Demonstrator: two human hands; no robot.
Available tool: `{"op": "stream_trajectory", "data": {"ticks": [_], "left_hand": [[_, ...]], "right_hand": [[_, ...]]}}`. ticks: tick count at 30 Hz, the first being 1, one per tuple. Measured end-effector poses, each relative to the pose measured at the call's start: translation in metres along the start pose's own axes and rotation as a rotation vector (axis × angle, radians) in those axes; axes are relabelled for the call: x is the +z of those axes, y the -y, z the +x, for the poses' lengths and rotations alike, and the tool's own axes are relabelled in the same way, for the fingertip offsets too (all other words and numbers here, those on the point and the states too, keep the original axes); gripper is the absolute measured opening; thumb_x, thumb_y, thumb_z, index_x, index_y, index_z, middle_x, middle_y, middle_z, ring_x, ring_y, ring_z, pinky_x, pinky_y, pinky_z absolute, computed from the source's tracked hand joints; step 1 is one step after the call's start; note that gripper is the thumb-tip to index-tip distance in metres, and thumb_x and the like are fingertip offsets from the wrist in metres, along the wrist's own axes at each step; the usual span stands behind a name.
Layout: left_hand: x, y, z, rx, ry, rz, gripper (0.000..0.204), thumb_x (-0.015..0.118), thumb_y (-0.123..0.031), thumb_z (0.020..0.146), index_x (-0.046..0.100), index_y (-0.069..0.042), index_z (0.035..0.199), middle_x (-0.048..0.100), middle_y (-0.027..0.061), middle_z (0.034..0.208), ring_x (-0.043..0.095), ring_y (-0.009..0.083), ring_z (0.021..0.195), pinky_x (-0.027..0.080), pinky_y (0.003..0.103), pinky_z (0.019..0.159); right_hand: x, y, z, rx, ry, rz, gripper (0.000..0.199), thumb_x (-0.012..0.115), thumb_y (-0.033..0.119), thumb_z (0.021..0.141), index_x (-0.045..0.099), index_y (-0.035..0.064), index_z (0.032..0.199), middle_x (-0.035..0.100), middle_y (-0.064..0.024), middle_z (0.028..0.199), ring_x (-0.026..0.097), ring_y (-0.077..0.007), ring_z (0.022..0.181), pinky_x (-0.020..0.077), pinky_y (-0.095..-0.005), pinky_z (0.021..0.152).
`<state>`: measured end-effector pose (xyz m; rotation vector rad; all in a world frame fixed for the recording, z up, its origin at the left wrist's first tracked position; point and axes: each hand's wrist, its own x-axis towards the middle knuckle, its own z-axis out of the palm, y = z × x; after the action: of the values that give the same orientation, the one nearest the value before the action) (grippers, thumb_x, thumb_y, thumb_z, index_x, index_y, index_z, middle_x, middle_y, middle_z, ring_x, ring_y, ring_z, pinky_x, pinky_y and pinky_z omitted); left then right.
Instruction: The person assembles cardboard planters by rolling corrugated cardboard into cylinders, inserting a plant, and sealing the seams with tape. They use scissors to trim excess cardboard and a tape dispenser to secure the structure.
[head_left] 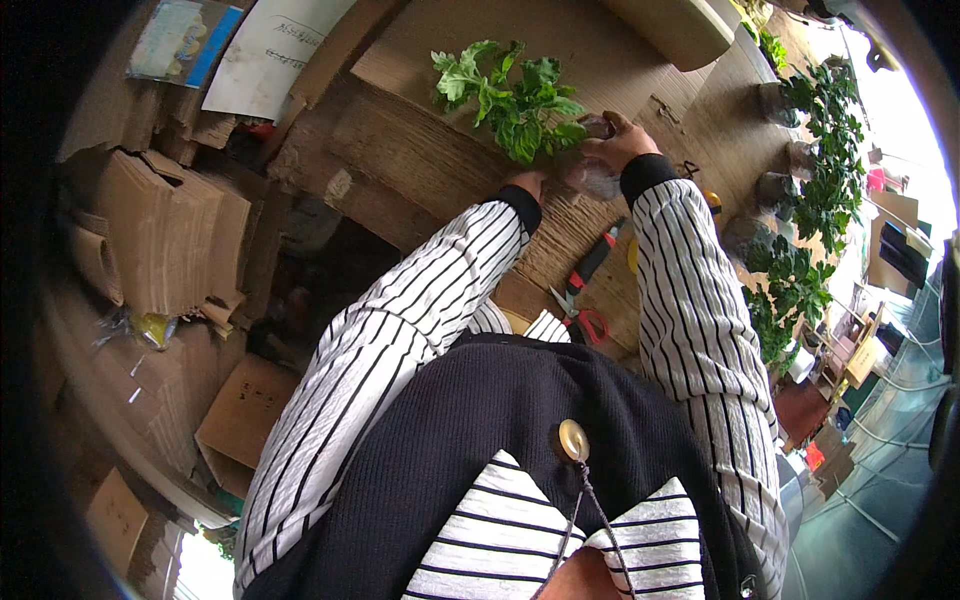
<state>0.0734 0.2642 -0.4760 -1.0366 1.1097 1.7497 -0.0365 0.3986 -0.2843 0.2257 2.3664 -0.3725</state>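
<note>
A leafy green potted plant (520, 105) leans to the left over the bench, its base toward my hands. My right hand (625, 143) is closed around a clear plastic pot (592, 180) with dark contents near its top, at the plant's base. My left hand (530, 183) is low beside the pot and under the leaves. Its fingers are hidden, so I cannot tell whether it touches the pot or the stem. Between my forearms lie a black-and-red hand tool (594, 262) and red-handled scissors (585, 318).
The wooden bench (400, 150) carries a cardboard sheet (420, 60) at its far side. Several potted leafy plants (825, 150) line the right side. Stacked flat cardboard (170, 235) and an open carton (245, 415) are at the left. A yellow ring (633, 256) is partly behind my right sleeve.
</note>
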Motion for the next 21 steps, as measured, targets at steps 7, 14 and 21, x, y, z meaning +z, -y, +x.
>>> {"op": "stream_trajectory", "data": {"ticks": [7,14,21], "left_hand": [[0.017,-0.016,-0.014,0.158,0.029,0.454,0.031,0.042,-0.019,0.103,0.052,-0.005,0.128,0.05,0.0123,0.129,0.049,0.0281,0.111,0.05,0.041,0.094],[0.008,-0.01,-0.026,0.098,-0.006,-0.011,0.034,0.048,-0.023,0.1,0.05,-0.008,0.13,0.049,0.0099,0.132,0.05,0.03,0.111,0.05,0.043,0.093],[0.001,-0.005,-0.074,-0.028,-0.021,-0.287,0.046,0.056,-0.02,0.096,0.042,-0.009,0.138,0.033,0.017,0.148,0.047,0.0382,0.119,0.049,0.053,0.096]], "right_hand": [[0.017,-0.027,0.023,0.06,-0.091,0.02,0.098,0.08,0.05,0.066,0.039,0.0078,0.144,0.053,-0.0208,0.135,0.054,-0.0282,0.122,0.0463,-0.0362,0.099],[0.023,-0.039,0.023,-0.025,-0.032,0.119,0.094,0.076,0.05,0.065,0.043,0.0078,0.142,0.053,-0.0206,0.134,0.053,-0.0322,0.121,0.0443,-0.0371,0.101],[0.039,-0.041,0.008,0.015,0.091,0.126,0.094,0.076,0.057,0.063,0.044,0.0165,0.141,0.046,-0.0267,0.135,0.048,-0.0404,0.122,0.0435,-0.0415,0.102]]}}
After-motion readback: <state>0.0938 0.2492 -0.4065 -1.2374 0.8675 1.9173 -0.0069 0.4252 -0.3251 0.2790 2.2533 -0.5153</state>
